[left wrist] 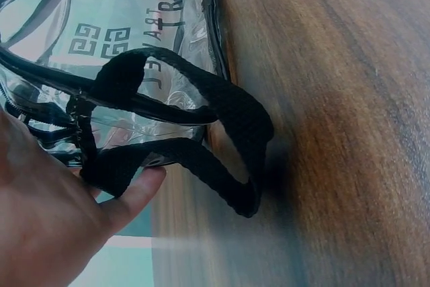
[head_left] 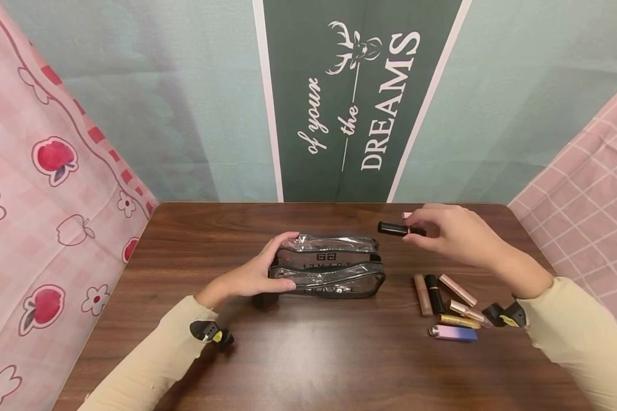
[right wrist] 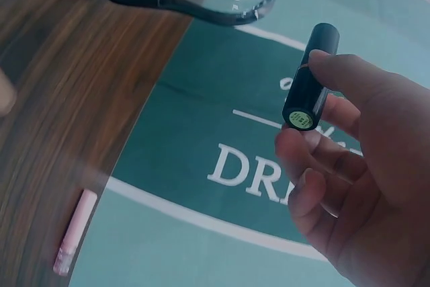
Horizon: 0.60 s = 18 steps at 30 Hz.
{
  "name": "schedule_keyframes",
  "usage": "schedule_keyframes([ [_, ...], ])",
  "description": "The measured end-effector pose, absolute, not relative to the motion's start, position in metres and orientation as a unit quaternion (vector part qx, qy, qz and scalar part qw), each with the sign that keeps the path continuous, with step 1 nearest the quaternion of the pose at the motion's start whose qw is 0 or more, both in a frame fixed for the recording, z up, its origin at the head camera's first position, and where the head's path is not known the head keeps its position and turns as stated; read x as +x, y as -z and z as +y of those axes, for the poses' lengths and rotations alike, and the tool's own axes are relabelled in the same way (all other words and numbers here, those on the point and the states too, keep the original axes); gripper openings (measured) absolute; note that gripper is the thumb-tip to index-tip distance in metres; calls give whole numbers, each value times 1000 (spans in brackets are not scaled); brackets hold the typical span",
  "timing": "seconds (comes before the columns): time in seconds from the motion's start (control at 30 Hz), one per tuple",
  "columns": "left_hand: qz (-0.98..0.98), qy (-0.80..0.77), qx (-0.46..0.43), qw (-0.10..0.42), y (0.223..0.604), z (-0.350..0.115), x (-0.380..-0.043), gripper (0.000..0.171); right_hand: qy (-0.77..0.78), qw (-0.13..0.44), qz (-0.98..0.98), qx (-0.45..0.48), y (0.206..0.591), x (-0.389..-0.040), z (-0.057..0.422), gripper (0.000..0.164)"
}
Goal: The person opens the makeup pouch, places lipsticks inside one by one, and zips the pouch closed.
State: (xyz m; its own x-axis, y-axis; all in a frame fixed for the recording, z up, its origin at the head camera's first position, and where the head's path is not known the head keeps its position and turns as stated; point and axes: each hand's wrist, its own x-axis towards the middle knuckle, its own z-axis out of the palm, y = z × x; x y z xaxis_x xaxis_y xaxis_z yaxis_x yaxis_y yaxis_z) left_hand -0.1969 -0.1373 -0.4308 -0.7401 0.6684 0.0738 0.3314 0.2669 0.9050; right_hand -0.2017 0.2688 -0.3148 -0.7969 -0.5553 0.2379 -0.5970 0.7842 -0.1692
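A clear cosmetic pouch (head_left: 334,281) with black trim lies in the middle of the table, its top gaping. My left hand (head_left: 254,271) grips its left end, thumb on the near side and fingers on the far side. In the left wrist view a black strap loop (left wrist: 245,115) sticks out from that end. My right hand (head_left: 455,231) pinches a black lipstick tube (head_left: 391,229) above the table, right of the pouch. The right wrist view shows a round green label on the lipstick's end. Contents of the pouch cannot be made out.
Several cosmetic tubes lie at the right, among them a brown tube (head_left: 422,294), a black tube (head_left: 434,294), a gold tube (head_left: 459,321) and a blue-purple tube (head_left: 455,333). A pink tube (right wrist: 77,226) lies near the table's far edge. Fabric (head_left: 175,114) hangs behind the table.
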Motion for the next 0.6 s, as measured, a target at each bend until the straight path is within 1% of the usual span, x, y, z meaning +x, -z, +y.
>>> schedule_keyframes([
  [0.27, 775, -517, 323, 167, 429, -137, -197, 95, -122, 68, -934, 328, 318, -203, 248, 15],
  [0.43, 779, -512, 321, 165, 429, -136, -197, 95, -113, 68, -927, 351, 322, -205, 236, 15],
  [0.6, 784, -509, 314, 165, 430, -137, -196, 95, -115, 51, -927, 352, 325, -204, 224, 17],
])
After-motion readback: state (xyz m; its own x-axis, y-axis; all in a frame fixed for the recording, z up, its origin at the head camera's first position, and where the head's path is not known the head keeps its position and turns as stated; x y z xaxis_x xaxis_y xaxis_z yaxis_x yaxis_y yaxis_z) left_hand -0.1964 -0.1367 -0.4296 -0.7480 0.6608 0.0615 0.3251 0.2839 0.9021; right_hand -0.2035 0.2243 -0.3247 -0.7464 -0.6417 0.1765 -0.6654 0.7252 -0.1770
